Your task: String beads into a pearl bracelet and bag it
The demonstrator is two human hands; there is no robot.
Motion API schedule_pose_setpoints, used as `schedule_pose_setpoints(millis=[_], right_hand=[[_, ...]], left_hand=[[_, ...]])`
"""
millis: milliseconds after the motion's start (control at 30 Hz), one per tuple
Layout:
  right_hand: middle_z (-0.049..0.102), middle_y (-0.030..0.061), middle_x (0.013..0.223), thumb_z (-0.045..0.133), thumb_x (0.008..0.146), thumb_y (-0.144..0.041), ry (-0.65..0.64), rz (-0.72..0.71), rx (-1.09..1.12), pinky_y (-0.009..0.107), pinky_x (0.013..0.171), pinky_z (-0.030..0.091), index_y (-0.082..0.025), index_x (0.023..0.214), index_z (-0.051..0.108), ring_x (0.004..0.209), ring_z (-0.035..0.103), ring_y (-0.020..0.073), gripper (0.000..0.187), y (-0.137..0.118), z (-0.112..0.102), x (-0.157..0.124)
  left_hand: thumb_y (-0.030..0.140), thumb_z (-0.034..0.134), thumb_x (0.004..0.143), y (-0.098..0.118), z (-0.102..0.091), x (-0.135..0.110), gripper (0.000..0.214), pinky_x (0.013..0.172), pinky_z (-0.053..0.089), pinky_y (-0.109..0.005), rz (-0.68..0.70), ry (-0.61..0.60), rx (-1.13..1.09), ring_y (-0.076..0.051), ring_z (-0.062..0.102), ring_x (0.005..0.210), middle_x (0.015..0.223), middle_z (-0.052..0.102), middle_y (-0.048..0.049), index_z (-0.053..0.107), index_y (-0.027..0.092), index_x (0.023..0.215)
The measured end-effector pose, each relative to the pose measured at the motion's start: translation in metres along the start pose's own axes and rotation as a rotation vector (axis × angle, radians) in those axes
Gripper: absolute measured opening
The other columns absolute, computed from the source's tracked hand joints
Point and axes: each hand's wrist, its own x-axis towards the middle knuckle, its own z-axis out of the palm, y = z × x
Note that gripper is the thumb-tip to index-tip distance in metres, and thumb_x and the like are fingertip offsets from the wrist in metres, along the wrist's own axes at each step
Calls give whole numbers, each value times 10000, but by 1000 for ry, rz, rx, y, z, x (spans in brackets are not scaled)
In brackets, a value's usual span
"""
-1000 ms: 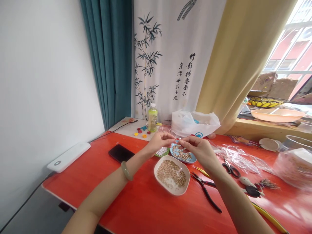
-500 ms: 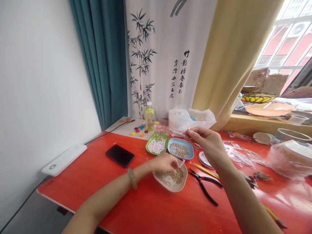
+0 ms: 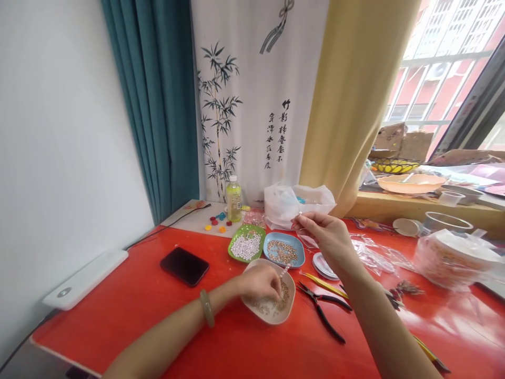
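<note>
My left hand (image 3: 258, 282), with a pale bangle on its wrist, reaches into the white dish (image 3: 290, 305) of small gold beads (image 3: 283, 300). Its fingers are bent together and dip low among the beads. A short string of pale beads (image 3: 284, 270) sticks up from these fingers. Higher and to the right, my right hand (image 3: 329, 237) pinches a thin, clear thread (image 3: 310, 243) with a small white bead (image 3: 300, 212) at its fingertips. Behind the dish stand a green tray (image 3: 232, 255) of white beads and a blue tray (image 3: 302, 259) of gold beads.
Black-handled pliers (image 3: 321, 310) and yellow tweezers (image 3: 325, 285) lie right of the dish. A phone (image 3: 184, 266) is at left. A bottle (image 3: 233, 200) and a white plastic bag (image 3: 280, 205) stand at the back. Clear packets (image 3: 374, 255) and a wrapped tub (image 3: 453, 258) occupy the right.
The view has turned slightly to the right and up. My left hand has gone lower into the dish, while my right hand keeps its raised pinch.
</note>
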Motion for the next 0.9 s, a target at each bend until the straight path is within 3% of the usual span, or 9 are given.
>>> schedule_pose_setpoints(millis=[233, 467, 667, 800, 900], right_hand=[[665, 24, 642, 714, 595, -353, -8, 10, 24, 253, 620, 480, -158, 671, 666, 616, 597, 124, 215, -6, 1, -4], [669, 18, 652, 720, 607, -335, -7, 1, 60, 224, 602, 486, -173, 686, 677, 605, 593, 115, 185, -8, -2, -6], [663, 4, 682, 747, 578, -313, 61, -47, 188, 150, 554, 493, -190, 646, 682, 576, 582, 74, 153, -21, -15, -6], [643, -6, 661, 766, 538, -331, 122, -85, 225, 112, 509, 482, -192, 617, 674, 561, 570, 59, 184, -31, -25, -7], [639, -2, 671, 758, 542, -349, 121, -81, 192, 135, 483, 477, -194, 616, 666, 559, 567, 71, 194, -32, -28, -8]], left_hand=[[206, 643, 638, 12, -20, -5, 73, 588, 377, -193, -18, 60, 6, -129, 574, 687, 730, 662, -8, 666, 165, 693], [151, 625, 659, 11, -56, -18, 62, 587, 376, -196, 50, -205, 56, -117, 554, 669, 723, 634, 0, 633, 161, 720], [143, 633, 646, 5, -72, -23, 40, 536, 360, -202, -11, -282, -54, -97, 507, 581, 624, 578, 21, 618, 156, 680], [116, 646, 626, 3, -69, -21, 53, 530, 380, -206, -12, -268, -176, -84, 503, 530, 571, 566, 29, 613, 147, 653], [144, 620, 668, 4, -68, -21, 36, 568, 407, -209, 0, -166, -288, -77, 517, 565, 619, 575, 17, 609, 139, 702]])
